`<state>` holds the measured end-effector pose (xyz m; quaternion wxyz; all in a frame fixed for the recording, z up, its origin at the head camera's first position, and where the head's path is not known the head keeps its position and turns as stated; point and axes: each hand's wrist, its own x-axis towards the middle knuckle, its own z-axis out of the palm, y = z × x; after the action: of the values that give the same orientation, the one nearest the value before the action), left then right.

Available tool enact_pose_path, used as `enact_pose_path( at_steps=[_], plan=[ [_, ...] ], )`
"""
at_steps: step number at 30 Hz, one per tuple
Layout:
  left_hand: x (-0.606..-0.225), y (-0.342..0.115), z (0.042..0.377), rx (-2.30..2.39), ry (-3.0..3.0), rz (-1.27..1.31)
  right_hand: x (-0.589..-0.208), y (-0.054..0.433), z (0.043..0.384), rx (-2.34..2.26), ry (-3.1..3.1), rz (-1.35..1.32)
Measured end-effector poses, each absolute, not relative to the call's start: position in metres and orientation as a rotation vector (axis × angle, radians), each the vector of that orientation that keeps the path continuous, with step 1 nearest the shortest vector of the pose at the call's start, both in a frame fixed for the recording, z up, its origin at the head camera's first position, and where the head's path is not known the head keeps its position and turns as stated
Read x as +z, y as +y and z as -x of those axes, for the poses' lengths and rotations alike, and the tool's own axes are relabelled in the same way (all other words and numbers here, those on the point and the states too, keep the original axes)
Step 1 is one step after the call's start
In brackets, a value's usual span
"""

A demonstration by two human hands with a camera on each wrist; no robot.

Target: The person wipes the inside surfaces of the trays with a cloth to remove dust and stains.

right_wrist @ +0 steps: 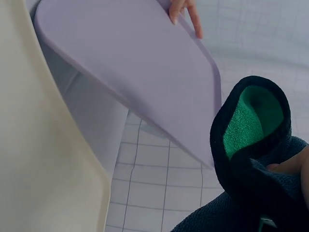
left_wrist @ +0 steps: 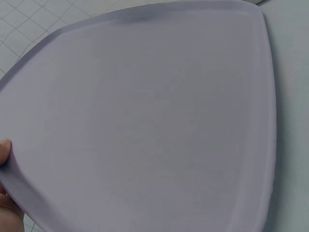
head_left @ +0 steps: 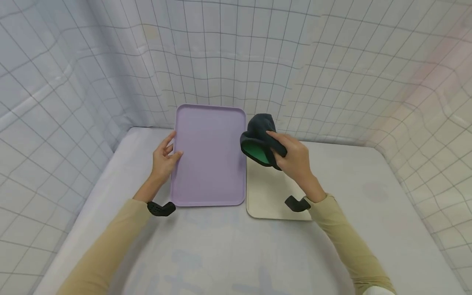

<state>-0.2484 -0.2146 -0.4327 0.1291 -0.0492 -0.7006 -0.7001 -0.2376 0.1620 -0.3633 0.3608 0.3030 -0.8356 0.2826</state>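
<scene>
My left hand (head_left: 164,160) grips the left rim of a lilac tray (head_left: 210,155), thumb over the inside and fingers along the outer edge. In the left wrist view the tray (left_wrist: 145,116) fills most of the picture, and only the thumb and part of the fingers show at far left. A bunched dark navy cloth (head_left: 259,127), with a green fuzzy underside and black border, is pinched in my right hand (head_left: 295,157). It hangs over the upper part of a cream tray (head_left: 273,192). The right wrist view shows the cloth's green side (right_wrist: 246,125) folded open.
The two trays sit side by side on a white-covered table (head_left: 221,250), the cream one on the right. White grid-patterned curtains (head_left: 236,53) rise behind the table and along both sides. A black strap piece (head_left: 161,209) sits at the left wrist.
</scene>
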Motion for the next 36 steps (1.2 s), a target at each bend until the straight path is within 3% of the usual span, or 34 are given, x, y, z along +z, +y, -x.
enact_pose_path(
  at_steps=[19,36],
  plan=[
    [-0.434,-0.214,0.246,-2.059,-1.995,0.179,-0.343,0.067,0.269,0.645,-2.176,-0.913],
    [-0.434,-0.213,0.250,-2.168,-1.860,0.259,-0.338,0.012,0.300,0.509,-2.313,-0.948]
  ],
)
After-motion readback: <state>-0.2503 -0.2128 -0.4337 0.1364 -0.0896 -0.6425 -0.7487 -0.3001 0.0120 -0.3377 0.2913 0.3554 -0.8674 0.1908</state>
